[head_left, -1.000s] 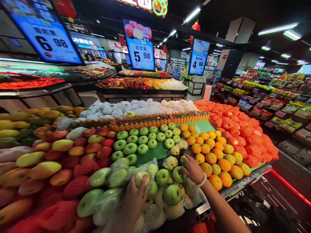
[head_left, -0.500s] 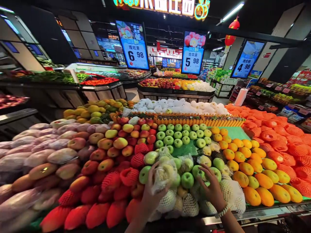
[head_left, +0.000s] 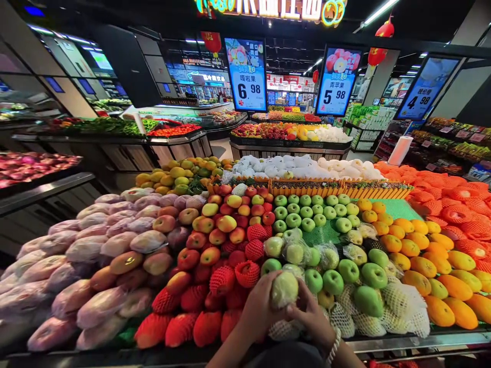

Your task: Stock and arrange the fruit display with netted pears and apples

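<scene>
A pale yellow-green fruit that looks like an apple [head_left: 284, 289], in clear plastic wrap, is held up at the front of the fruit display. My left hand [head_left: 261, 302] is closed round its left side. The fingers of my right hand [head_left: 309, 309] curl about its right and lower side; a beaded bracelet circles that wrist. Just beyond lie other wrapped pale fruits [head_left: 295, 253] and bare green apples [head_left: 333, 282]. White foam-netted fruits [head_left: 342, 321] sit right of my hands, and red foam-netted fruits [head_left: 222, 280] to the left.
Wrapped pinkish fruits [head_left: 100, 304] fill the left side of the stand. Oranges [head_left: 441, 309] and orange-netted fruits [head_left: 458, 212] are heaped at right. A low yellow fence [head_left: 307, 189] crosses behind the green apples. Price screens [head_left: 246, 76] hang above, and a metal edge [head_left: 452, 341] runs along the front.
My left hand has brought the wrapped fruit nearer to me. My right hand has left the green apples and moved left onto the same fruit. The view has shifted left.
</scene>
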Available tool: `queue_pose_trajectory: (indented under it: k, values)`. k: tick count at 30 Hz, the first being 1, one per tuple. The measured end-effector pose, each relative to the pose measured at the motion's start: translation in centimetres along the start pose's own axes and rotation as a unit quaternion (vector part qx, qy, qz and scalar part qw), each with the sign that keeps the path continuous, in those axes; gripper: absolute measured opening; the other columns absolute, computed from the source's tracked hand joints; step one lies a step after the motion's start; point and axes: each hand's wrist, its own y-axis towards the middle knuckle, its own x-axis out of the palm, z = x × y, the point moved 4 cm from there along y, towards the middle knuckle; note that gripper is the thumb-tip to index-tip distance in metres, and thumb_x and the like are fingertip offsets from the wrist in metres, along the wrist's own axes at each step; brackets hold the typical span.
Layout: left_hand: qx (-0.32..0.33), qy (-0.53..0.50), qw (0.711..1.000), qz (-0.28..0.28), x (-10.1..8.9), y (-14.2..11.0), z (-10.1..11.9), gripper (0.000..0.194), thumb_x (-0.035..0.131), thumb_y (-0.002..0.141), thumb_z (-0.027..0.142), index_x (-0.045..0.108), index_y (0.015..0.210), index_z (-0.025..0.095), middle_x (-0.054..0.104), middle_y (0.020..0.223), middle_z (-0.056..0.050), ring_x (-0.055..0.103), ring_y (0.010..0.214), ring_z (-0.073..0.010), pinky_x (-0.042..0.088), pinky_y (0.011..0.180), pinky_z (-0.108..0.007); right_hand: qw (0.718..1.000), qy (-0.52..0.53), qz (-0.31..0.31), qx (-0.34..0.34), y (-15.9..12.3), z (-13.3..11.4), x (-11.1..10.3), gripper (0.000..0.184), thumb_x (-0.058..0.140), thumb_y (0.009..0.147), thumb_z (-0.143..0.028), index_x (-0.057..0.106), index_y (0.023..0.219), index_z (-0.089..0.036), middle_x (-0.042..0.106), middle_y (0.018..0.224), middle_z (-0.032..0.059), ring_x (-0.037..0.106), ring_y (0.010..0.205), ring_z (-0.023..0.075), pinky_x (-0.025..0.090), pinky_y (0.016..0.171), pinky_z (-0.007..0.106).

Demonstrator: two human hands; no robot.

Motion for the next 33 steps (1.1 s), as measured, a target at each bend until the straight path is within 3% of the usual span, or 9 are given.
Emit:
queue_pose_trajectory:
  k: [3,6,9,13,19,22,26,29,33]
  values:
    - [-0.05,0.038,0.992,0.111,-5.7,1.6,-3.3,0.071,0.079,0.078,0.045,0.054,0.141,0.02,0.067,0.137,-0.015,0.066,0.123,-0.0327,0.056,0.104,-0.049,0.995,0.068,0.017,0.068,1.3,-1.3,-0.5,0.072,0.077,0.085,-0.065,0.053,0.146,-0.035,0.069,0.137,0.0104,0.076,0.103,0.0287,0.065,0.085,0.046]
    - [-0.069,0.175,0.958,0.214,-11.9,3.7,-6.8,0.066,0.075,0.081,0.046,0.055,0.137,0.017,0.067,0.134,-0.016,0.062,0.123,-0.0349,0.051,0.108,-0.053,0.99,-0.081,0.102,0.048,4.2,-3.0,-3.0,0.054,0.072,0.091,-0.058,0.062,0.136,-0.029,0.071,0.131,0.0121,0.074,0.105,0.0294,0.064,0.087,0.047]
    - [-0.097,0.307,0.934,0.157,-14.7,5.3,-10.2,0.055,0.07,0.085,0.037,0.06,0.133,0.013,0.069,0.13,-0.016,0.057,0.122,-0.0371,0.05,0.106,-0.052,0.933,-0.32,0.162,0.015,7.7,-3.8,-5.3,0.037,0.064,0.096,-0.041,0.068,0.129,-0.026,0.068,0.137,0.0139,0.064,0.126,0.036,0.054,0.105,0.057]
    - [-0.129,0.354,0.925,0.044,-14.2,5.5,-14.0,0.058,0.063,0.086,0.028,0.057,0.143,0.016,0.068,0.134,-0.012,0.055,0.122,-0.0344,0.052,0.102,-0.046,0.86,-0.491,0.099,0.096,11.4,-2.3,-5.3,0.04,0.065,0.094,-0.03,0.068,0.132,-0.02,0.064,0.144,0.0176,0.062,0.13,0.0392,0.051,0.106,0.053]
    - [-0.074,0.356,0.93,0.057,-13.1,5.2,-15.5,0.06,0.052,0.095,0.032,0.05,0.152,0.014,0.056,0.149,-0.02,0.054,0.131,-0.0356,0.048,0.11,-0.055,0.821,-0.544,0.019,0.175,14.0,0.1,-3.7,0.066,0.087,0.072,-0.033,0.064,0.128,-0.008,0.075,0.115,0.0217,0.07,0.112,0.0384,0.051,0.095,0.043]
    - [-0.045,0.338,0.936,0.086,-12.8,4.9,-14.4,0.056,0.051,0.096,0.03,0.054,0.149,0.013,0.048,0.158,-0.022,0.043,0.146,-0.0406,0.043,0.116,-0.062,0.852,-0.495,0.042,0.167,14.2,-0.6,-4.6,0.061,0.088,0.066,-0.029,0.066,0.121,-0.011,0.078,0.108,0.0166,0.072,0.103,0.0355,0.053,0.091,0.041]
    - [0.003,0.253,0.959,0.124,-11.3,4.1,-10.2,0.051,0.053,0.099,0.032,0.058,0.147,0.018,0.049,0.16,-0.017,0.034,0.155,-0.0408,0.034,0.124,-0.066,0.947,-0.253,0.157,0.118,12.4,-3.0,-5.6,0.058,0.084,0.071,-0.05,0.065,0.118,-0.02,0.078,0.107,0.0095,0.074,0.097,0.0309,0.058,0.086,0.042]
    - [0.051,0.131,0.988,0.062,-8.5,3.3,-5.9,0.054,0.06,0.097,0.035,0.055,0.15,0.027,0.055,0.156,-0.012,0.047,0.148,-0.0335,0.041,0.123,-0.058,0.986,-0.03,0.143,0.082,10.5,-4.6,-3.3,0.065,0.085,0.069,-0.061,0.063,0.119,-0.025,0.077,0.115,0.0084,0.074,0.105,0.0316,0.061,0.09,0.044]
    - [0.073,0.015,0.997,-0.013,-5.5,2.6,-1.8,0.08,0.078,0.082,0.037,0.047,0.155,0.025,0.061,0.148,-0.016,0.06,0.135,-0.0335,0.054,0.111,-0.051,0.989,0.111,0.045,0.085,8.9,-5.8,2.1,0.081,0.093,0.061,-0.063,0.057,0.125,-0.031,0.077,0.114,0.0053,0.075,0.105,0.0302,0.063,0.09,0.045]
